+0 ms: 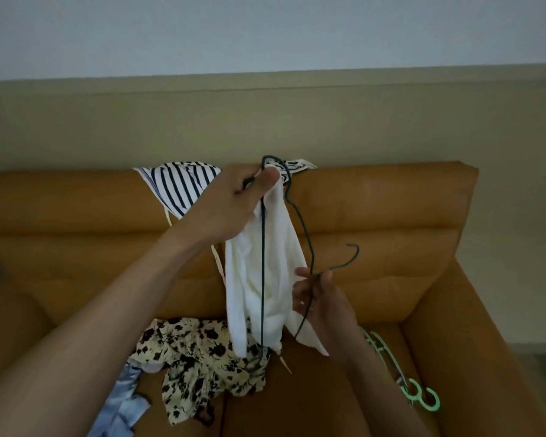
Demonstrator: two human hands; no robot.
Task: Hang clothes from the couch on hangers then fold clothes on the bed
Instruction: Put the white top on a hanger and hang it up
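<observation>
My left grip [240, 200] is curled round the top of a white top [249, 279] and one end of a dark wire hanger [303, 228], held up over the couch [391, 216]. My right grip [320, 299] pinches the hanger just below its hook. A striped shirt [177, 184] drapes over the couch back. A floral piece [196, 357], a blue cloth [123, 402] and green hangers [391, 357] lie on the seat.

Both forearms [117, 291] are bare behind the left hand [230, 203] and right hand [323, 305], with a small ring-like glint on one right finger.
</observation>
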